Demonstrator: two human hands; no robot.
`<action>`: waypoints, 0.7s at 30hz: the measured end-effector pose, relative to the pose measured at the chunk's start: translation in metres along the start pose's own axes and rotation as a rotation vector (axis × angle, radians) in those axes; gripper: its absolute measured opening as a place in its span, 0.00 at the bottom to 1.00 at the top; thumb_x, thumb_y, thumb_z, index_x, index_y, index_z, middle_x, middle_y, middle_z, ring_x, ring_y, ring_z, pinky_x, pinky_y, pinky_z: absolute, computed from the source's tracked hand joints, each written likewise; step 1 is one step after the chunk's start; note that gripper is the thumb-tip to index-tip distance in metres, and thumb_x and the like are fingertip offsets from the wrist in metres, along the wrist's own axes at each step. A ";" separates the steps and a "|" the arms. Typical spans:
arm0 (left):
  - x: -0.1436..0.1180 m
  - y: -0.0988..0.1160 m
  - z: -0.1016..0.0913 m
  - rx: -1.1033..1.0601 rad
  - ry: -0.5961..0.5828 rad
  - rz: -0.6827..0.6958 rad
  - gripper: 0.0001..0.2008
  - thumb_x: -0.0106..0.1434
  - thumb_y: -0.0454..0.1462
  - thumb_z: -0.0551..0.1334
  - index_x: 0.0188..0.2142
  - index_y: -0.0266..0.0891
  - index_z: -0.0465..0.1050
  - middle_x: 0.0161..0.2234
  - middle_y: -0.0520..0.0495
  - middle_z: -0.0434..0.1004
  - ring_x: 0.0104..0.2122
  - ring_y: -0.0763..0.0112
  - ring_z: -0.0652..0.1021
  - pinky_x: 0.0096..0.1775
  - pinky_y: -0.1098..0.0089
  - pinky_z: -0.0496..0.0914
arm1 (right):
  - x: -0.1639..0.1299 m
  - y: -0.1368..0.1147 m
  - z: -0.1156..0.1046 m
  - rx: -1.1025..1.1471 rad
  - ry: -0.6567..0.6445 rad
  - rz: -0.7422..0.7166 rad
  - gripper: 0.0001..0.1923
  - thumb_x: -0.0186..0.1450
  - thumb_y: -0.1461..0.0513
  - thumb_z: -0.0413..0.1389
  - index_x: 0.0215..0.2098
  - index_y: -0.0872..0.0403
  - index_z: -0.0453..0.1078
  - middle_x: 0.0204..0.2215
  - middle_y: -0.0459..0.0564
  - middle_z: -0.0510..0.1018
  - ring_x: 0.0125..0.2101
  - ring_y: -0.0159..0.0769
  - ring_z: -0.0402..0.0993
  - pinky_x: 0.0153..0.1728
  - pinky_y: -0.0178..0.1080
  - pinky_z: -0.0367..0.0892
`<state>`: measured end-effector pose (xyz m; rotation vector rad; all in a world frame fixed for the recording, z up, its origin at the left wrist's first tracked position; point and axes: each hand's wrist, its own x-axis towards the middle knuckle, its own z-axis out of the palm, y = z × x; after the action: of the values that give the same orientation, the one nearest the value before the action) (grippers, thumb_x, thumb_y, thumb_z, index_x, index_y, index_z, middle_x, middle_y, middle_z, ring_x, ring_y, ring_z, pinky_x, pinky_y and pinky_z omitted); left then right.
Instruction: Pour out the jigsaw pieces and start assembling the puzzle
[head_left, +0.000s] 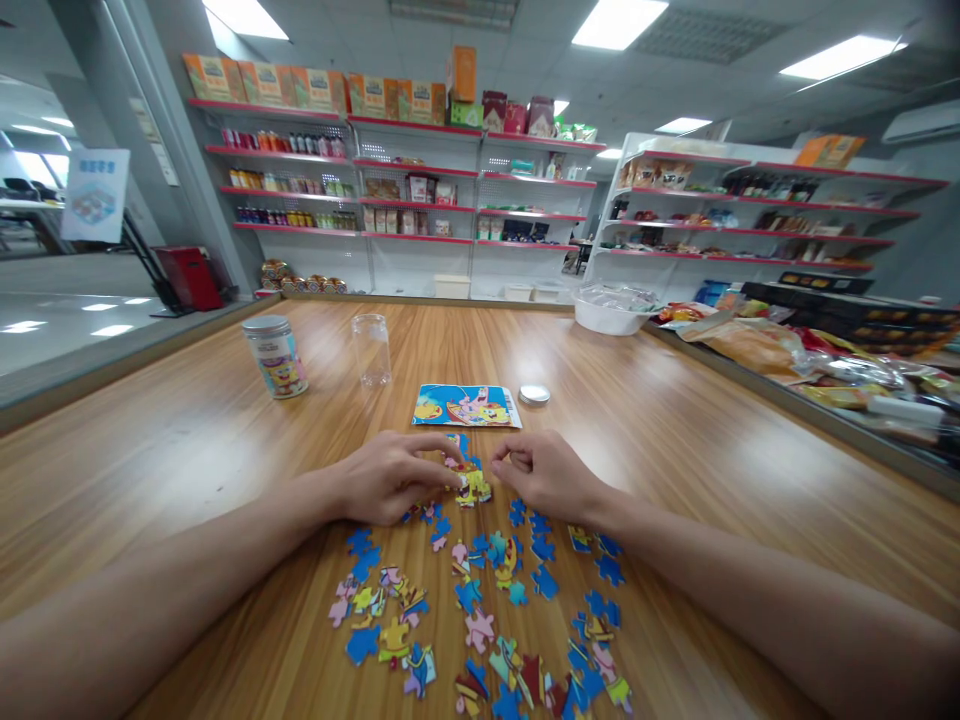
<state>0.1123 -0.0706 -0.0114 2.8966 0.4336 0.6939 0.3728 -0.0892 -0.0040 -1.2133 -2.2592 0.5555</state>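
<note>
Loose puzzle pieces (480,630), left hand (390,478) and right hand (547,475) pinching joined pieces (469,483) — clear jar (372,350) empty, lid (534,394) off

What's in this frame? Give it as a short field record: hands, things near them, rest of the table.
left hand: on the wooden table, fingers on a small joined cluster of puzzle pieces
right hand: curled beside the same cluster; whether it holds a piece cannot be told
loose pieces: scattered between the forearms
reference picture: flat, beyond the hands
metal lid: right of the picture
clear jar: upright, open
printed tin: upright, lidded, left of the jar
white bowl: far right edge
</note>
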 end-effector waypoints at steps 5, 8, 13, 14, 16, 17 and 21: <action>-0.002 -0.003 0.001 -0.023 -0.035 -0.016 0.20 0.65 0.28 0.55 0.52 0.46 0.76 0.53 0.45 0.74 0.47 0.62 0.79 0.46 0.66 0.75 | -0.004 0.002 0.002 -0.006 -0.020 -0.106 0.06 0.59 0.64 0.58 0.31 0.56 0.77 0.13 0.38 0.61 0.16 0.24 0.55 0.19 0.30 0.49; -0.002 -0.003 0.002 -0.043 -0.019 -0.007 0.19 0.66 0.29 0.55 0.52 0.45 0.76 0.52 0.44 0.75 0.47 0.62 0.79 0.46 0.66 0.75 | -0.005 0.002 0.004 -0.029 -0.021 -0.154 0.07 0.58 0.65 0.58 0.33 0.56 0.79 0.13 0.39 0.62 0.16 0.24 0.56 0.21 0.30 0.51; -0.001 -0.003 0.003 -0.057 -0.008 -0.003 0.20 0.64 0.28 0.55 0.51 0.44 0.76 0.52 0.43 0.75 0.47 0.62 0.79 0.47 0.65 0.75 | -0.007 0.002 0.008 -0.010 -0.025 -0.157 0.07 0.60 0.64 0.58 0.31 0.56 0.80 0.13 0.40 0.62 0.16 0.24 0.55 0.20 0.30 0.50; -0.001 -0.003 0.003 -0.060 -0.007 -0.002 0.20 0.64 0.27 0.55 0.51 0.44 0.76 0.51 0.43 0.75 0.47 0.62 0.79 0.47 0.65 0.75 | -0.007 0.002 0.008 -0.004 -0.029 -0.159 0.07 0.60 0.64 0.58 0.31 0.56 0.80 0.13 0.40 0.63 0.16 0.24 0.55 0.20 0.30 0.50; -0.002 -0.004 0.003 -0.065 -0.006 -0.002 0.20 0.64 0.27 0.55 0.51 0.44 0.77 0.51 0.43 0.75 0.47 0.62 0.79 0.47 0.65 0.75 | -0.007 0.004 0.009 0.019 -0.013 -0.183 0.08 0.60 0.64 0.58 0.32 0.56 0.80 0.13 0.40 0.62 0.16 0.23 0.54 0.19 0.29 0.50; -0.002 -0.004 0.003 -0.067 -0.005 -0.005 0.20 0.64 0.27 0.55 0.51 0.44 0.77 0.51 0.43 0.75 0.47 0.62 0.79 0.47 0.65 0.75 | -0.006 0.005 0.008 0.037 0.013 -0.203 0.08 0.60 0.64 0.58 0.33 0.57 0.80 0.13 0.39 0.61 0.15 0.23 0.54 0.19 0.29 0.50; -0.001 -0.003 0.003 -0.076 -0.009 -0.015 0.21 0.64 0.27 0.55 0.51 0.45 0.77 0.51 0.43 0.75 0.47 0.63 0.79 0.48 0.65 0.75 | -0.004 0.012 0.004 0.081 0.128 -0.275 0.09 0.60 0.64 0.57 0.32 0.59 0.79 0.11 0.38 0.58 0.14 0.23 0.49 0.17 0.30 0.46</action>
<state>0.1117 -0.0680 -0.0156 2.8216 0.4180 0.6801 0.3798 -0.0869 -0.0145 -0.8541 -2.2223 0.4456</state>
